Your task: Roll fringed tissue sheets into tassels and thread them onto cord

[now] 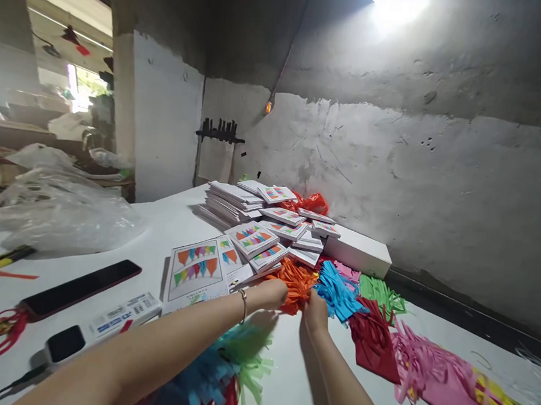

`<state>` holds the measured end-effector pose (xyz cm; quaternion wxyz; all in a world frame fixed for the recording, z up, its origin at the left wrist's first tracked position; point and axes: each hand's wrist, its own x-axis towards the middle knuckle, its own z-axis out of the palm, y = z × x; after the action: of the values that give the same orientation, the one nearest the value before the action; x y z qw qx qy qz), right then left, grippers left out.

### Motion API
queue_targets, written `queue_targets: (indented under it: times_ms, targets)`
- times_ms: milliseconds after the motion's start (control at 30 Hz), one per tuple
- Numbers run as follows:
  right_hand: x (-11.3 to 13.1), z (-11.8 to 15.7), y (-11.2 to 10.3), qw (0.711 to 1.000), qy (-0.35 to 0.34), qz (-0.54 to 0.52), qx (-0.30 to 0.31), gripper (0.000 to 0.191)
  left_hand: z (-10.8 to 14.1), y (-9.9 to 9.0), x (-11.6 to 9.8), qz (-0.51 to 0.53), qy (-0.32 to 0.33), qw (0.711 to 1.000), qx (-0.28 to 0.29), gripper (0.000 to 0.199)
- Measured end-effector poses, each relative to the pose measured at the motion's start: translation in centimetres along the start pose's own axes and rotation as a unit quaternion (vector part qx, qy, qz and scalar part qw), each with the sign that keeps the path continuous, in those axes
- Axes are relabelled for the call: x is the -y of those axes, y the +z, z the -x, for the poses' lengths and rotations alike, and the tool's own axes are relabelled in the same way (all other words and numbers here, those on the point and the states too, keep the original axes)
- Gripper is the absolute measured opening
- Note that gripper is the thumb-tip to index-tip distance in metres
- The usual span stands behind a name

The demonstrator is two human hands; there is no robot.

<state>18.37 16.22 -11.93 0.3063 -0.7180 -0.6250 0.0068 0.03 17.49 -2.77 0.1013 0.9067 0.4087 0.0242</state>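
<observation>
An orange fringed paper tassel bundle (296, 282) lies between my two hands at the middle of the table. Its left side is in the closed fingers of my left hand (273, 294), with a bracelet (244, 304) on that wrist. My right hand (316, 315) is closed at the bundle's lower right edge; its fingertips are partly hidden. Just right of it lies a blue fringed bundle (338, 290), followed by dark red (374, 338), green (381, 296) and pink (443, 375) ones. Blue and light green fringes (249, 352) hang below my left forearm.
Behind my hands are piled printed cards (253, 238), a white box (359, 249) and a red plastic bag (313, 202). On the left lie a phone (82, 289), a white packet (122, 315), a dark-screened device (65, 344), clear plastic (70, 210) and a yellow-black tool (7, 259).
</observation>
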Motion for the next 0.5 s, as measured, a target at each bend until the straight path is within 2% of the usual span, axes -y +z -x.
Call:
queue_targets:
  times_ms: [100,300,500]
  targets:
    - [-1.2,-0.8,0.2,0.998,0.005,-0.054,0.017,0.030,-1.5,1.2,0.0,-0.017,0.020,1.000,0.003,0.028]
    - [-2.8,-1.5,0.5,0.990,-0.025,-0.141,0.013,0.028,-3.9,3.0,0.4,-0.037,0.050,0.997,-0.036,0.029]
    - [-2.8,0.0,-1.4,0.988,-0.102,-0.118,-0.021,0.028,-5.3,4.1,1.1,-0.045,0.053,0.996,-0.055,0.030]
